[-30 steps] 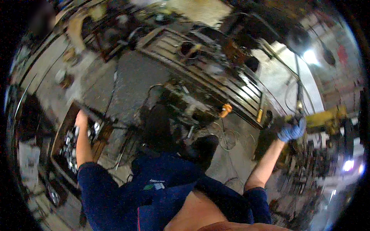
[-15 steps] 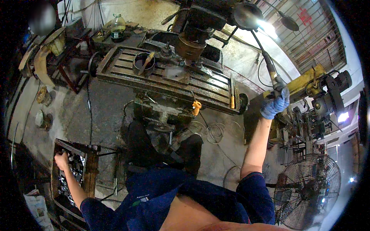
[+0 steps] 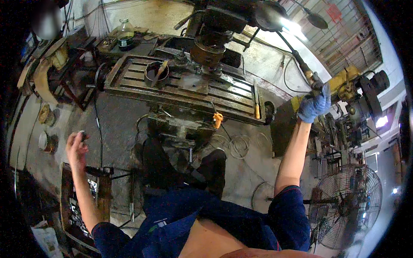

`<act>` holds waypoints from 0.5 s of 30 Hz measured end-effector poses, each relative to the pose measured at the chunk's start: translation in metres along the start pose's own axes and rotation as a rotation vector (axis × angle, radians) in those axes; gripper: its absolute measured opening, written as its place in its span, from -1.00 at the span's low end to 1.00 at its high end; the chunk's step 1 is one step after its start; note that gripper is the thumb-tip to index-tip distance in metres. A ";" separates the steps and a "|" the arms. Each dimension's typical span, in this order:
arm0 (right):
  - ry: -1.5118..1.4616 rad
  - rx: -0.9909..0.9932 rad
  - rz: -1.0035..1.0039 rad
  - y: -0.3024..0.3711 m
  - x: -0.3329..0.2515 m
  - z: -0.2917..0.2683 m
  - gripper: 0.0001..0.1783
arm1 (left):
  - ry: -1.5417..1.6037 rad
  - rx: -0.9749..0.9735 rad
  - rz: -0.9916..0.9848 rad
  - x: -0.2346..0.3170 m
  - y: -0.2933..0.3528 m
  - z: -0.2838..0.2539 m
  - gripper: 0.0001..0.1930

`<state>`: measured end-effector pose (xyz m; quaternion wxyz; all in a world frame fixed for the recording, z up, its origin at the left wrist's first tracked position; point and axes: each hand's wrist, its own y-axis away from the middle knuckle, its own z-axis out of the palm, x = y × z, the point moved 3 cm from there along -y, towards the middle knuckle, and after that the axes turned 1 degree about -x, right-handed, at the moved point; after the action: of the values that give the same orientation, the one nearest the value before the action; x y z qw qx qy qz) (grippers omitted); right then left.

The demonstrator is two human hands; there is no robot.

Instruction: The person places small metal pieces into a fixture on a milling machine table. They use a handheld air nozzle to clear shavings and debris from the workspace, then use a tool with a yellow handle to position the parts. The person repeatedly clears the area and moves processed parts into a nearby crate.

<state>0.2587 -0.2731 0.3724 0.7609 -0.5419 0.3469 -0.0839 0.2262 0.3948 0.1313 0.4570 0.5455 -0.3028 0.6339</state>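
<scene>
My bare left hand (image 3: 76, 150) is raised at the left, just beyond a wooden box (image 3: 65, 189). Between its bent fingers is a small dark metal part (image 3: 83, 135), too blurred to make out fully. Several shiny small metal parts (image 3: 76, 210) lie in the box. On the right, my right hand (image 3: 314, 105), in a blue glove, is closed round the end of a long lever (image 3: 302, 64) that slants down from the machine's head. Below the dark spindle head (image 3: 207, 51) stretches a slotted machine table (image 3: 180, 96), wet and oily.
A round can (image 3: 150, 77) with a brush (image 3: 160, 73) stands on the machine table. An orange-handled tool (image 3: 257, 111) lies at its right end. An orange switch (image 3: 217, 120) hangs in front. Behind are a bottle (image 3: 125, 36), a lamp (image 3: 316, 20) and, at right, a fan (image 3: 344, 206).
My left hand has come up out of the wooden box and moved forward with a small metal part. My gloved right hand has shifted slightly to the right, still on the lever.
</scene>
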 end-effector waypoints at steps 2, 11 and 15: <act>-0.132 0.023 -0.021 -0.009 -0.005 0.014 -0.69 | 0.035 -0.121 0.014 -0.019 -0.013 0.041 -0.83; 0.648 -0.094 -0.724 -0.096 -0.033 0.023 -0.83 | 0.079 -0.359 -0.186 -0.062 -0.034 0.148 -0.83; 0.762 -0.155 -0.769 -0.112 -0.046 0.028 -0.74 | -0.015 -0.431 -0.162 -0.062 -0.040 0.150 -0.90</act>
<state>0.2694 -0.2733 0.4962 0.4536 -0.6156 0.3801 -0.5205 0.3238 0.2623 0.0998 0.6101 0.4624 -0.3901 0.5117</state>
